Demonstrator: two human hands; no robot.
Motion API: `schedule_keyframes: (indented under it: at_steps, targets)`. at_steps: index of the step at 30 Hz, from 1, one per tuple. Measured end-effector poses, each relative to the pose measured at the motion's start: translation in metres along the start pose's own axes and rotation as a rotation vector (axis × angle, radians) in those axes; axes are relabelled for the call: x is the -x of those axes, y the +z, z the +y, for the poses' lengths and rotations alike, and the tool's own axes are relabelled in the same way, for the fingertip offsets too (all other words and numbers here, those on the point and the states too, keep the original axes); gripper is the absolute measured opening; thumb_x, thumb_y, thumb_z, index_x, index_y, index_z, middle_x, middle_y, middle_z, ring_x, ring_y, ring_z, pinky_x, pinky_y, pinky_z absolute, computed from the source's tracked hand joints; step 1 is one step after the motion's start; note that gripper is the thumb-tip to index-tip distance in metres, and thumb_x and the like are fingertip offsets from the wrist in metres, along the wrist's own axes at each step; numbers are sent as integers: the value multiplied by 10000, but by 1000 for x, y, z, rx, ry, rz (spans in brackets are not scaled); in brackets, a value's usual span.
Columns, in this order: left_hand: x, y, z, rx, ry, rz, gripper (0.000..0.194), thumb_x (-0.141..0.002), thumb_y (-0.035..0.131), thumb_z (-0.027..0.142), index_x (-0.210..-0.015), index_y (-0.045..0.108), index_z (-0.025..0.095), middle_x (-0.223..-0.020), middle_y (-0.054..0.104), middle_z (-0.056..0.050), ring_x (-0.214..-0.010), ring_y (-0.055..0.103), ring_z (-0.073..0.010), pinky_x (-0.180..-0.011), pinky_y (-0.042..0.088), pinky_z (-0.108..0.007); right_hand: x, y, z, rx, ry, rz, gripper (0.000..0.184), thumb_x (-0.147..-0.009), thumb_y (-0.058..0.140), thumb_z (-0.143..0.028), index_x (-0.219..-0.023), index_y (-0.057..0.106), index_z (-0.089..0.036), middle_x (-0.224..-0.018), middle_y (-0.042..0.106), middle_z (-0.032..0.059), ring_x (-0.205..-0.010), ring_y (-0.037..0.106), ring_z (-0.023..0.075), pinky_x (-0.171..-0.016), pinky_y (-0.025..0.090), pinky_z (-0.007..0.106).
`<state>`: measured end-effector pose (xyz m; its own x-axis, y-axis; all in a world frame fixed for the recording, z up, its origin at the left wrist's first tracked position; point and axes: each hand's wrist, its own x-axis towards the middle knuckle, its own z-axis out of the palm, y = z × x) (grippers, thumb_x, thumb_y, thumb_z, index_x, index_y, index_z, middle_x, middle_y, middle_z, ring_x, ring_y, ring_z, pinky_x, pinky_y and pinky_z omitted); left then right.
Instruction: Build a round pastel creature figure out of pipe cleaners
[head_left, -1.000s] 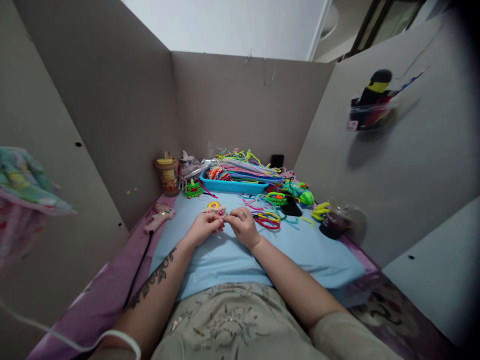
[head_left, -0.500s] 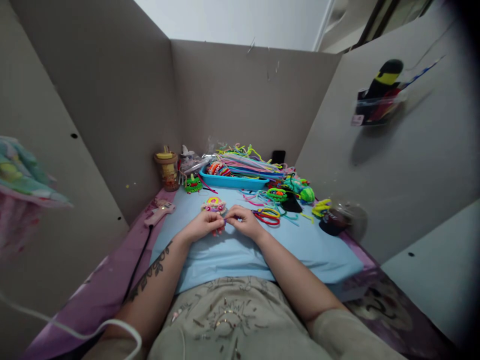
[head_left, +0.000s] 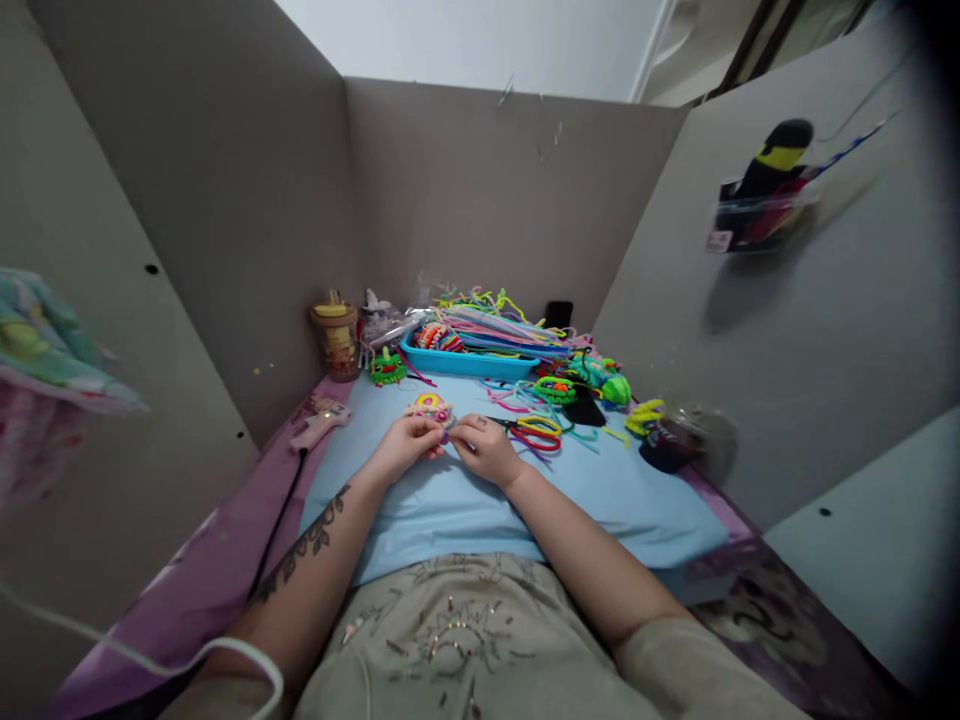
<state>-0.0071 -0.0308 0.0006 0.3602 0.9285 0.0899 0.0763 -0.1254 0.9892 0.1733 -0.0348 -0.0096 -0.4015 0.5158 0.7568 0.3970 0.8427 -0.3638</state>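
Observation:
My left hand [head_left: 409, 446] and my right hand [head_left: 489, 450] meet low over the blue cloth [head_left: 465, 510], fingertips almost touching. Both are closed in a pinch on a small purple piece [head_left: 445, 437], which looks like pipe cleaner; the fingers hide most of it. Just beyond my left fingers is a fuzzy figure [head_left: 430, 404] in pink, yellow and cream, its lower part covered by my hands. Scissors [head_left: 538, 433] with yellow and red handles lie to the right of my right hand.
A blue tray [head_left: 472, 366] heaped with pipe cleaners [head_left: 502, 328] stands at the back. Left are a green fuzzy figure [head_left: 388, 369], a tumbler [head_left: 337, 340] and a pink glue gun [head_left: 321, 428] with a black cord. Right lie loose strips [head_left: 510, 402] and a dark cap [head_left: 666, 446].
My hands keep their pinch on the purple piece and have shifted slightly, with the right wrist turned a little. The view has moved a touch.

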Motion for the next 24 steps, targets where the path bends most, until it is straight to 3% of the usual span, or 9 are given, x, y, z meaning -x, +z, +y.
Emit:
schedule_keyframes:
  at_steps: [5, 11, 18, 24]
  targets:
    - [-1, 2, 1, -62, 69, -1, 366, -702, 674, 495, -744, 636, 134, -588, 634, -5, -536, 592, -127, -543, 478, -237, -2, -2, -3, -63, 79, 16, 137, -844, 536, -175, -794, 662, -192, -767, 638, 59, -743, 582, 170, -740, 471, 310]
    - [1, 4, 1, -199, 206, 22, 216, -785, 607, 357, -779, 625, 142, -596, 618, 2, -558, 581, -124, -563, 453, -227, -5, -3, 3, -211, 283, 13, 141, -820, 593, -245, -713, 661, -181, -717, 632, 40, -693, 572, 156, -670, 450, 283]
    - [4, 3, -1, -370, 381, 45, 125, -824, 556, 264, -831, 633, 166, -691, 641, -18, -619, 590, -124, -607, 450, -225, -7, -6, 7, -500, 565, -102, 224, -750, 645, -366, -692, 666, -150, -503, 529, -34, -455, 428, 85, -450, 324, 209]
    - [6, 5, 2, -450, 512, 37, 110, -839, 536, 221, -819, 635, 177, -717, 650, -31, -667, 589, -135, -644, 450, -237, -7, -5, 10, -734, 692, -154, 269, -658, 702, -406, -663, 653, -141, -462, 502, -46, -396, 385, 70, -412, 291, 207]
